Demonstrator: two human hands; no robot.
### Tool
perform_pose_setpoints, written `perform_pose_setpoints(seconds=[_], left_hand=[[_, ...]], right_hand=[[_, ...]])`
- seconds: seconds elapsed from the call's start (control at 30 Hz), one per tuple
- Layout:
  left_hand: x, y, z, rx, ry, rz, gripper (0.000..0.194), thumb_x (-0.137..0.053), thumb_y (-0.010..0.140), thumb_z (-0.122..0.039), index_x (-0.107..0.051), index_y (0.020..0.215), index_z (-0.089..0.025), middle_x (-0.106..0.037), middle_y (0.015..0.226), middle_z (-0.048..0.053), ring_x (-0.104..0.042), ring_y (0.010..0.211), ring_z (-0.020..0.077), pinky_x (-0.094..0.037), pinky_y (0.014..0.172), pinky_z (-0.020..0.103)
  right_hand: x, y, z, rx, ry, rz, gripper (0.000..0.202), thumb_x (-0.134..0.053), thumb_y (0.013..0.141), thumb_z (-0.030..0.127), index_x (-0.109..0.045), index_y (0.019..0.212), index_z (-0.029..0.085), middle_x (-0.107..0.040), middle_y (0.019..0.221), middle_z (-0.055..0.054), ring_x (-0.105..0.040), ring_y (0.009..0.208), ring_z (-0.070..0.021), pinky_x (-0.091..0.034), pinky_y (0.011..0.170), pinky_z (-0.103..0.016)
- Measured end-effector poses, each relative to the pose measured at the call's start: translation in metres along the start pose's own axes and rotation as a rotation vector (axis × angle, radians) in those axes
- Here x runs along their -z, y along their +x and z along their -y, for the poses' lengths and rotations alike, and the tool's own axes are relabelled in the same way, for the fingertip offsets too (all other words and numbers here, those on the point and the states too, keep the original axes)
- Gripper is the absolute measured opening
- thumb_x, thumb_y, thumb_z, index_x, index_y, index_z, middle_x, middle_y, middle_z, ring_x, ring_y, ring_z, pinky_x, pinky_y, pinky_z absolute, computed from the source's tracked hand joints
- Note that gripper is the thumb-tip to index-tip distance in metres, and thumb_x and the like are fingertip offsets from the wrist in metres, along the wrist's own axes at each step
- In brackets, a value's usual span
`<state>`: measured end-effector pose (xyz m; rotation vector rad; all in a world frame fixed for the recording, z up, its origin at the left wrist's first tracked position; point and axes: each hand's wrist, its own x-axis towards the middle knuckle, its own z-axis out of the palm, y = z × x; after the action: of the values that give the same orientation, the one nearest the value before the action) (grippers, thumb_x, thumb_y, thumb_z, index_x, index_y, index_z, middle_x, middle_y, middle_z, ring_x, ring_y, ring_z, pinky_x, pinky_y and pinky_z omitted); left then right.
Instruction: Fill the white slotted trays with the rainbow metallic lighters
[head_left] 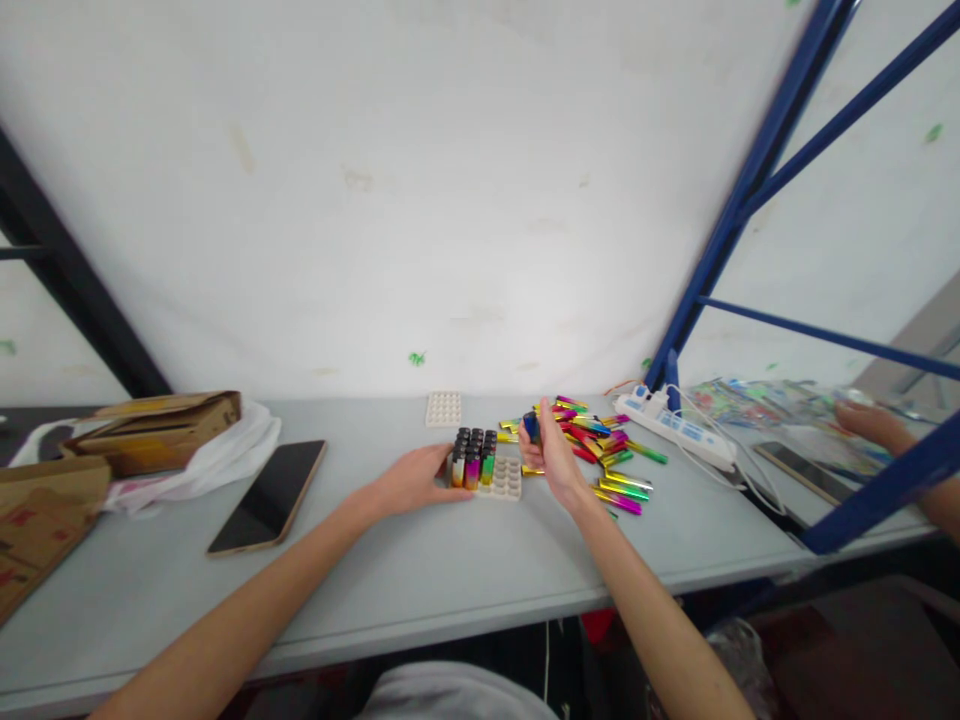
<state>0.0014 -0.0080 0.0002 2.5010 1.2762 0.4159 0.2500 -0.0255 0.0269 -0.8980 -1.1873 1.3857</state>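
A pale moulded tray stands on the table with several shiny lighters upright in its left part. The cups on its right side hold nothing. My left hand grips the tray's left end, thumb along the front and fingers behind. To the right of the tray, my right hand is closed around a dark blue lighter, raised above the tabletop. Just beyond that hand lies a loose heap of multicoloured metallic lighters, some reaching toward the front right.
A second pale tray lies near the wall. At left are a phone, a cardboard box and a white plastic bag. A power strip and blue frame stand right; another person's hand shows beyond.
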Motion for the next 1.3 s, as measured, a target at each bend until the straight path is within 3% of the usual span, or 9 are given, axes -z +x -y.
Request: perform_pose_setpoints(seconds=[0.17,0.37,0.73,0.97,1.13,1.23,1.3], left_hand=[[0.002,0.0,-0.003,0.018,-0.012,0.005,0.059,-0.069,0.081,-0.069,-0.064,0.111,-0.019,-0.073,0.1,0.009,-0.068,0.087,0.0287,-0.049,0.075,0.034],[0.002,0.0,-0.004,0.015,-0.027,-0.001,0.059,-0.069,0.079,-0.071,-0.064,0.109,-0.02,-0.073,0.097,0.007,-0.068,0.084,0.0282,-0.049,0.074,0.034],[0.004,-0.001,-0.005,0.005,-0.027,0.015,0.059,-0.068,0.081,-0.07,-0.062,0.111,-0.019,-0.073,0.1,0.008,-0.068,0.087,0.0285,-0.049,0.076,0.034],[0.003,0.0,-0.004,0.007,-0.038,-0.004,0.06,-0.068,0.079,-0.072,-0.063,0.109,-0.02,-0.073,0.097,0.008,-0.068,0.084,0.0285,-0.049,0.074,0.034],[0.002,0.0,-0.002,0.009,-0.022,0.004,0.061,-0.068,0.08,-0.071,-0.063,0.111,-0.019,-0.073,0.1,0.009,-0.068,0.086,0.0291,-0.049,0.076,0.035],[0.001,0.0,-0.001,0.007,-0.01,0.007,0.061,-0.068,0.081,-0.071,-0.062,0.113,-0.019,-0.073,0.1,0.009,-0.069,0.086,0.029,-0.049,0.076,0.035],[0.0,0.0,0.0,0.001,-0.008,0.005,0.06,-0.068,0.082,-0.071,-0.062,0.112,-0.019,-0.073,0.1,0.009,-0.068,0.087,0.0289,-0.049,0.076,0.035]], right_hand=[[-0.002,0.0,-0.005,-0.047,-0.124,-0.123,0.065,-0.049,0.088,0.077,-0.035,0.054,0.024,-0.023,0.046,0.008,-0.014,0.041,-0.0067,-0.01,0.041,-0.023],[-0.003,0.0,-0.007,-0.037,-0.191,-0.128,0.054,-0.046,0.091,0.06,-0.035,0.053,0.025,-0.026,0.044,0.006,-0.016,0.039,-0.0078,-0.01,0.038,-0.024],[-0.001,0.002,-0.008,-0.047,-0.169,-0.114,0.061,-0.049,0.088,0.072,-0.035,0.053,0.024,-0.025,0.044,0.007,-0.016,0.039,-0.0071,-0.012,0.039,-0.023],[0.003,0.002,-0.017,0.011,-0.303,-0.108,0.052,-0.043,0.094,0.058,-0.036,0.054,0.026,-0.029,0.045,0.005,-0.021,0.041,-0.0105,-0.015,0.04,-0.026],[0.004,0.006,-0.018,0.014,-0.253,-0.082,0.06,-0.047,0.089,0.077,-0.047,0.062,0.023,-0.027,0.049,0.008,-0.021,0.042,-0.0097,-0.015,0.041,-0.025],[0.004,0.007,-0.011,0.068,-0.215,0.01,0.063,-0.05,0.087,0.082,-0.06,0.08,0.021,-0.033,0.056,0.008,-0.024,0.043,-0.009,-0.018,0.043,-0.024],[0.005,0.004,-0.002,0.144,-0.243,0.067,0.061,-0.048,0.092,0.079,-0.064,0.094,0.021,-0.041,0.063,0.007,-0.034,0.047,-0.01,-0.028,0.046,-0.024]])
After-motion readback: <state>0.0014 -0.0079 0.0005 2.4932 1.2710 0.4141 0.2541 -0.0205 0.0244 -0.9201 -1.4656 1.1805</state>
